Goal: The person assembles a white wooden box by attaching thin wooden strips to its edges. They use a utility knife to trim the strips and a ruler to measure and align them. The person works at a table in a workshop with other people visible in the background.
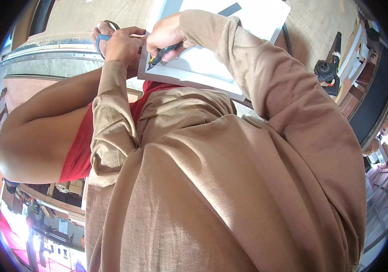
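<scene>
My right hand (166, 35) is closed around a utility knife (158, 59) with a dark handle and a yellow part near its tip. The tip points down into the near left inner corner of a shallow white box (191, 83) with raised sides. At the box's left side, my left hand (123, 45) has its fingers bent against the edge and seems to grip it; some fingertips are hidden. The near side of the box lies against my lap. A flat grey strip (229, 9) lies on its white inner surface.
My bare foot in a blue-strapped sandal (102, 40) is just beyond my left hand. A black power tool (327, 70) lies on the right, near wooden boards (354, 75). Metal rails (53, 52) run along the left. A pale wooden surface (89, 20) extends behind.
</scene>
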Motion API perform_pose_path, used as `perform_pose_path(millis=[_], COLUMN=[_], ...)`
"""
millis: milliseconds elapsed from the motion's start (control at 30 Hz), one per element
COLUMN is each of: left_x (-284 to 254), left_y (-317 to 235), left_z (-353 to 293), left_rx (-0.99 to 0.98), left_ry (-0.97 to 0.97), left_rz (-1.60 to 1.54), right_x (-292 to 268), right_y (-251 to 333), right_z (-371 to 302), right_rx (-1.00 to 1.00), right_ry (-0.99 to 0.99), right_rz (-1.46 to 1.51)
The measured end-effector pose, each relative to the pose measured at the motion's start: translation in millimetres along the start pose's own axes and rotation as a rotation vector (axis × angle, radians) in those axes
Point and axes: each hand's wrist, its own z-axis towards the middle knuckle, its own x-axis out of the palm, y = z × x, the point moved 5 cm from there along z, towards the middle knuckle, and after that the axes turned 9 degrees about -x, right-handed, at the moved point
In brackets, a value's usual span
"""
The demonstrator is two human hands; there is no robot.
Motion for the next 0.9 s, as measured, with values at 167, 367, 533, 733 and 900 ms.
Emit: perform_pose_path(millis=[167,367,533,733,900], left_x=[3.1,7.5,-3.4,126.1,260.0], left_y=[5.0,6.4,-30.6,-109.4,-109.7], left_z=[7.0,4.2,-35.2,-94.9,-94.8], left_rx=[-0.013,-0.07,0.239,0.489,0.413], left_ry=[0.022,0.062,-0.373,0.152,0.689], left_rz=[-0.076,-0.197,0.205,0.127,0.536], right_x=[-9.5,-18.5,-50.1,-61.8,-20.0], right_y=[-4.5,-16.0,-79.1,-240.4,-297.0], right_z=[5.6,-1.6,-78.2,-226.2,-254.0], right_rx=[0.036,-0.028,-0.154,-0.308,-0.244], right_ry=[0.033,0.09,-0.086,-0.773,-1.116], right_rz=[-0.001,-0.06,-0.258,0.244,0.403])
